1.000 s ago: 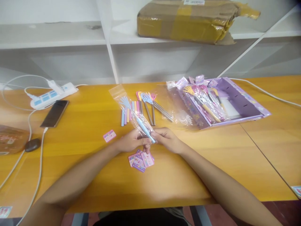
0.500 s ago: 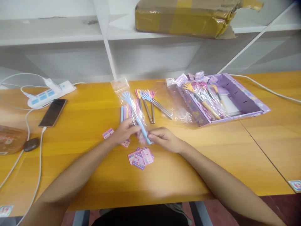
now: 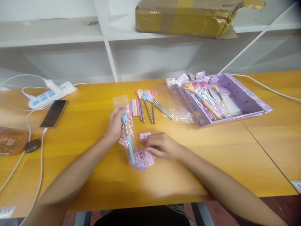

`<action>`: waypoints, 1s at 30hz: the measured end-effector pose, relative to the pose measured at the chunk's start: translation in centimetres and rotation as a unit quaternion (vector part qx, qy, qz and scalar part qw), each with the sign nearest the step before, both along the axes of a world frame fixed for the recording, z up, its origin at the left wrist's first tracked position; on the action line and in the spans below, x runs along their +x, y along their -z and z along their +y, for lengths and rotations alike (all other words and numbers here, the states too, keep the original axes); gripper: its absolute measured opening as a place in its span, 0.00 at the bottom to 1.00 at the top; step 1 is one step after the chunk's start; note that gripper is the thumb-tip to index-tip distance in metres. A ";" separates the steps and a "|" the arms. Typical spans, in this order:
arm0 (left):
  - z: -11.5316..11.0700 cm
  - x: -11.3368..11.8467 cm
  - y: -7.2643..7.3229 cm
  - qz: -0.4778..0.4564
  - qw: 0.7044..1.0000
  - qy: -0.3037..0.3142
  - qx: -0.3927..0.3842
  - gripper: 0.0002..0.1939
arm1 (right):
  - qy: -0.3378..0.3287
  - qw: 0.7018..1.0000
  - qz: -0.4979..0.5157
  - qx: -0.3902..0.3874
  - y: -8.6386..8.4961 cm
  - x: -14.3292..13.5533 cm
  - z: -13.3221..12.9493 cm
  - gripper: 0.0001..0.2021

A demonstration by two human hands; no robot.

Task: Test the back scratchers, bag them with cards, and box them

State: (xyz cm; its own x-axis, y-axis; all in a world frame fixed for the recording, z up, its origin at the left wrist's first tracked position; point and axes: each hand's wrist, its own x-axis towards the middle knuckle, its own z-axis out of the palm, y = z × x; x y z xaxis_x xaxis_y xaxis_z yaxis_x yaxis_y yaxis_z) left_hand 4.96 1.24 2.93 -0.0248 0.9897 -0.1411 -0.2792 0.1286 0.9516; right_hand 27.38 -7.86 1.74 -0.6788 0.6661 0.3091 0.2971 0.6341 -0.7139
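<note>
My left hand [image 3: 115, 123] grips a clear plastic bag [image 3: 120, 101] near its upper end. Inside the bag lies a blue hand-shaped scratcher [image 3: 129, 142], its blue handle pointing toward me. My right hand [image 3: 162, 146] is at the pile of pink and purple cards [image 3: 148, 158], fingers curled with fingertips on the top card; whether it pinches the card is unclear. A separate card [image 3: 144, 136] lies just above those fingers. Behind the hands are several metal-rod scratchers [image 3: 147, 106] and a row of coloured handles [image 3: 134, 107].
At the right, a purple box [image 3: 244, 94] holds bagged scratchers, with loose clear bags [image 3: 182, 115] beside it. A phone [image 3: 54, 113], power strip [image 3: 53, 95], cables and an orange package [image 3: 13, 141] lie left. A taped carton [image 3: 185, 17] sits on the shelf.
The bagged blue scratcher has come down and left, with my left hand now at its upper end. My right hand has let go of the handle and moved slightly down to the cards.
</note>
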 end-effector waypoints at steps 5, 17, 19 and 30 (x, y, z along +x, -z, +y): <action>-0.9 0.4 -0.4 0.056 0.997 0.045 0.002 0.09 | 0.160 0.976 -0.134 0.062 0.7 1.5 1.2 0.20; -2.9 1.1 0.2 0.132 0.973 0.188 -0.014 0.09 | 0.162 0.979 0.061 -0.107 1.3 1.4 1.9 0.17; -3.2 1.3 0.3 0.142 0.974 0.174 -0.003 0.08 | 0.237 0.958 0.137 -0.078 1.4 1.4 2.0 0.15; -4.4 1.7 0.9 0.142 0.962 0.227 0.051 0.08 | 0.186 0.942 0.048 0.275 1.9 1.5 1.2 0.11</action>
State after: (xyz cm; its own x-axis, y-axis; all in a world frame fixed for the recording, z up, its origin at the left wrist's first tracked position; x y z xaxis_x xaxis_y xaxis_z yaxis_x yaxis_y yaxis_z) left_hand 6.70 -3.18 2.02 0.3898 0.9162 -0.0929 0.0561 0.0770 0.9955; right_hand 28.91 -6.64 -0.14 -0.3815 0.5740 0.7246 0.5230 0.7803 -0.3428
